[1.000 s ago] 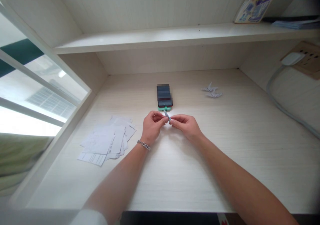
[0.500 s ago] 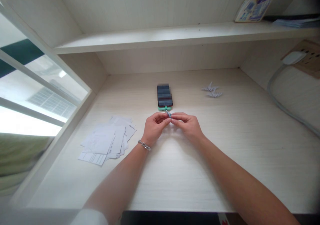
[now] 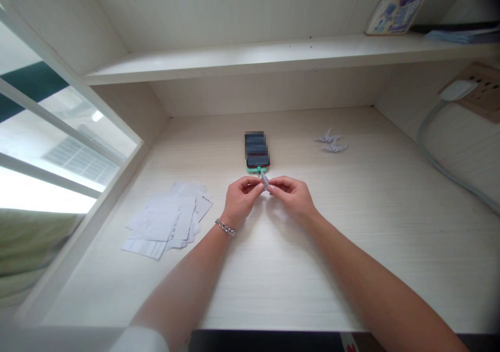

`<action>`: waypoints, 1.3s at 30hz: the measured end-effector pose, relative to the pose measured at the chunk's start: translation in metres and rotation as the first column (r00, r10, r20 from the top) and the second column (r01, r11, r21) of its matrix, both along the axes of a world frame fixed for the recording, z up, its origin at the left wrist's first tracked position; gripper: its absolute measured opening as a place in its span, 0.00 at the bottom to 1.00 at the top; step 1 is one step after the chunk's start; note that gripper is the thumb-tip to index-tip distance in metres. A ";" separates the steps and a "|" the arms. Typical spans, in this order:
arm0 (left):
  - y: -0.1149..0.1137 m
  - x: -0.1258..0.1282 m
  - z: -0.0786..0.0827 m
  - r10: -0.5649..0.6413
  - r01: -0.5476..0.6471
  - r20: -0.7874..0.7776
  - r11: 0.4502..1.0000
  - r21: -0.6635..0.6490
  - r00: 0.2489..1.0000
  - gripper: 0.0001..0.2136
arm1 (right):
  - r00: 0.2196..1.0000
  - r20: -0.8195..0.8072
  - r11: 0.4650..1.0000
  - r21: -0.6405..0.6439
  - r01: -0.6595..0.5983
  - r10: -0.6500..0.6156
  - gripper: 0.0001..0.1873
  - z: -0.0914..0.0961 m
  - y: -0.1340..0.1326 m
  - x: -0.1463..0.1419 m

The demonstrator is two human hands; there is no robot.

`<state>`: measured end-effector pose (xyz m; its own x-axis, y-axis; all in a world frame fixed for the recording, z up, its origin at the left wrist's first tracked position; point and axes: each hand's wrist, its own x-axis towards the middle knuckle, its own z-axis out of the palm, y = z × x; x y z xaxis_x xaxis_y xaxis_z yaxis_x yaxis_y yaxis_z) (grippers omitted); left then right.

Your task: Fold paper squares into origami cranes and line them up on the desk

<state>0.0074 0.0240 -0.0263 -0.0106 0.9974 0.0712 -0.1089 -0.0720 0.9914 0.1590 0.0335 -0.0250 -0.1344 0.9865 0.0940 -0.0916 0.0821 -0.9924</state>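
The fingers (image 3: 253, 180) of your left hand (image 3: 240, 198) and right hand (image 3: 294, 198) pinch 1 small folded paper (image 3: 264, 178); light, even pressure should keep its folds crisp.

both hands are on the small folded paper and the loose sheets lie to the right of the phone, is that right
Not quite: in the head view, the loose sheets lie to the left of the phone. The left hand and right hand are both on the small folded paper.
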 end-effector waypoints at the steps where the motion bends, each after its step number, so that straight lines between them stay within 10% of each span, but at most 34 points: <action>1: 0.000 0.000 0.000 0.003 -0.003 -0.011 1.000 -0.003 1.000 0.11 | 1.000 -0.014 1.000 -0.014 -0.004 0.004 0.14 0.000 0.000 -0.001; 39: -0.005 0.007 0.000 0.033 -0.021 -0.171 0.997 0.074 0.985 0.09 | 0.994 0.056 0.995 0.006 0.098 -0.098 0.11 -0.007 0.001 -0.002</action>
<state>0.0147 0.0190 -0.0260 -0.0190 0.9892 0.1452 0.0660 -0.1436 0.9874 0.1567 0.0347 -0.0316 -0.0424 0.9948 0.0927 -0.0271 0.0916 -0.9954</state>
